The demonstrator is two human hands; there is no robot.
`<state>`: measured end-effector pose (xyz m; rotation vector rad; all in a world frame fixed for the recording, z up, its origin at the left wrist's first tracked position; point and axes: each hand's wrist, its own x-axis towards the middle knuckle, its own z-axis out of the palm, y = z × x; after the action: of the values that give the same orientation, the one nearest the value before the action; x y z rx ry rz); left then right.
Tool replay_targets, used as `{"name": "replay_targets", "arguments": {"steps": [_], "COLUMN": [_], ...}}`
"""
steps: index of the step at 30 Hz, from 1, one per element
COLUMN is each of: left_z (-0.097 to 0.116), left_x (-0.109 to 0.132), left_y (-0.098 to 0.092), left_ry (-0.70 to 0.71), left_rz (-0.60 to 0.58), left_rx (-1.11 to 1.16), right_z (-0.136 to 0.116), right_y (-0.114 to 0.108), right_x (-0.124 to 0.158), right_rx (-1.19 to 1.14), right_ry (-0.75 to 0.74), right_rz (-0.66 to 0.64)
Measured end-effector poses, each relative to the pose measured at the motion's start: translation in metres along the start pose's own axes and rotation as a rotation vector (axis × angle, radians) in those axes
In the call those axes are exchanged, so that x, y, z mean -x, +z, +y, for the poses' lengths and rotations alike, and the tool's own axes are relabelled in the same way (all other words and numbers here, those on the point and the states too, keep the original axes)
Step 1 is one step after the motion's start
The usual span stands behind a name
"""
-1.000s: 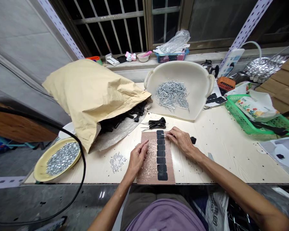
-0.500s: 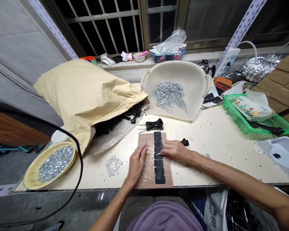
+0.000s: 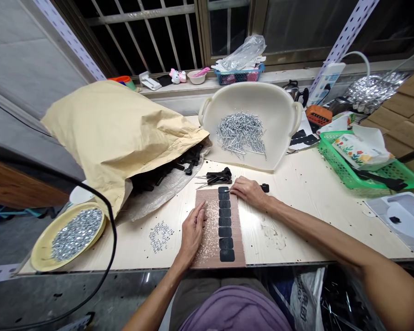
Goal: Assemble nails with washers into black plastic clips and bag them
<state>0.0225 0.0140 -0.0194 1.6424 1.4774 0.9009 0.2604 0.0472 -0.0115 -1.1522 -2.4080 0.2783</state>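
Observation:
My right hand (image 3: 249,192) is closed around a black plastic part (image 3: 265,187) with a thin metal pin. Its black end sticks out to the right, and its metal tip lies over the far end of a column of black rounded pads (image 3: 225,212). These pads run down a brown board (image 3: 237,230) speckled with pale bits. On the board's left side rests my left hand (image 3: 192,232), fingers stretched out and nothing visibly held. Just beyond the board lie several black parts with metal pins (image 3: 219,176).
A white basin (image 3: 279,128) holds a heap of metal pins. To the left are an open paper sack (image 3: 113,124) of black parts, small shiny pieces (image 3: 161,236) and a yellow dish (image 3: 41,246). A green basket (image 3: 365,181) stands right; a black cable (image 3: 114,234) loops at left.
My right hand has moved away from me along the pad column, carrying the black part from a middle pad to the far end. My left hand stays on the board. The view has shifted slightly.

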Motion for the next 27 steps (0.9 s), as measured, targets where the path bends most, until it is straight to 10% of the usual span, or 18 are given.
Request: {"name": "replay_targets", "arguments": {"steps": [5,10,21,27], "left_z": [0.001,0.003,-0.001,-0.002], "left_x": [0.0,0.001,-0.001,0.0], "left_y": [0.0,0.0,0.001,0.001], "left_ry": [0.003,0.014,0.043,0.047], "left_rz": [-0.008,-0.008,0.006,0.023], "left_rx": [-0.005,-0.027,-0.056,-0.015], "right_z": [-0.014,0.021,-0.008,-0.011], "right_y": [0.006,0.005,0.012,0.006], "right_x": [0.014,-0.012,0.008,0.0], "right_rx": [-0.082,-0.027,-0.015,-0.032], "right_ry": [-0.342,0.011,-0.268,-0.031], "right_rz": [-0.206,0.005,-0.132,0.01]}}
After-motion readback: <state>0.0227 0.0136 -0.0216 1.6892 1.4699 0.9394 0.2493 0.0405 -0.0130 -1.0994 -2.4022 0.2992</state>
